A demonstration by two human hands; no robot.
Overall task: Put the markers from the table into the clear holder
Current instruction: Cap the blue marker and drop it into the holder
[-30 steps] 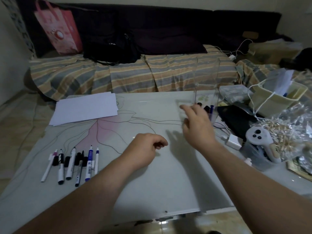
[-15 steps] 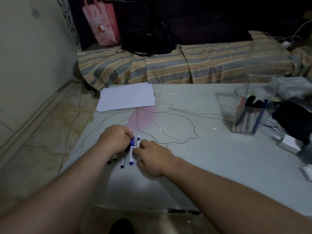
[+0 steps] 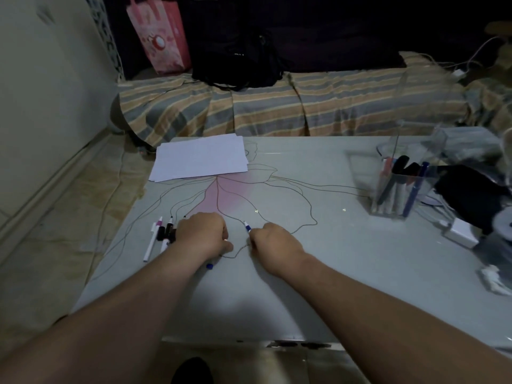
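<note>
- We see a stack of white paper [image 3: 200,157] lying at the far left of a pale table [image 3: 318,273] printed with a pink flower outline.
- Beyond the table we see a striped cover [image 3: 277,106] in tan and grey bands.
- A black bag [image 3: 238,62] sits on that cover, with a pink gift bag [image 3: 160,31] standing just left of it.
- At the table's right edge we find a white charger block [image 3: 461,231] and a dark pouch [image 3: 471,195] close together.
- A pale wall [image 3: 41,92] runs along the left.
</note>
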